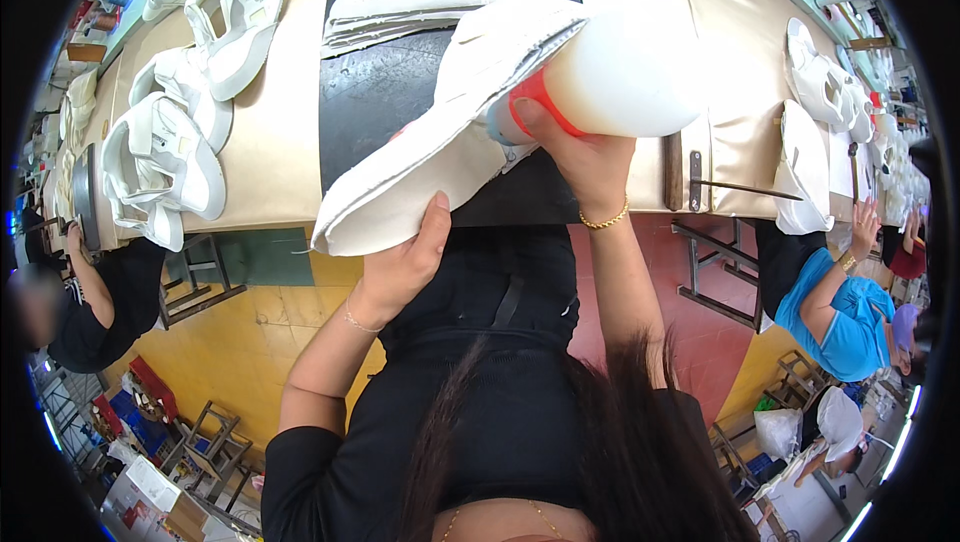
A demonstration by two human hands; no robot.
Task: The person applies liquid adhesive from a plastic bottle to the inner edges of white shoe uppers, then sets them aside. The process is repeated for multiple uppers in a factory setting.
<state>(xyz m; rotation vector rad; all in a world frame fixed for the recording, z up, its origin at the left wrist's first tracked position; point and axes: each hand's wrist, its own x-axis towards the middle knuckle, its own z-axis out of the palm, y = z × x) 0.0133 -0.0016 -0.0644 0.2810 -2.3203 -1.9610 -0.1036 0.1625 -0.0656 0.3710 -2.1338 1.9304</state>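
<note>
The left hand (405, 262) pinches the white shoe top (450, 132) by its low edge, fingers closed. The right hand (580, 157) wraps around the white bottle (620, 67). Keep both steady over the black mat (375, 102). Finished shoes (165, 157) lie further left.

Your 2 hands are full: your left hand (405, 262) grips the white shoe upper (440, 132), and your right hand (585, 157) grips the white bottle (620, 67). Both block the middle of the dark mat (375, 102). On your left, white shoes (185, 132) crowd the tan table (280, 142). A bare strip runs between them and the mat. On your right, more shoes (820, 82) sit, with a metal rod (745, 187) close by.
</note>
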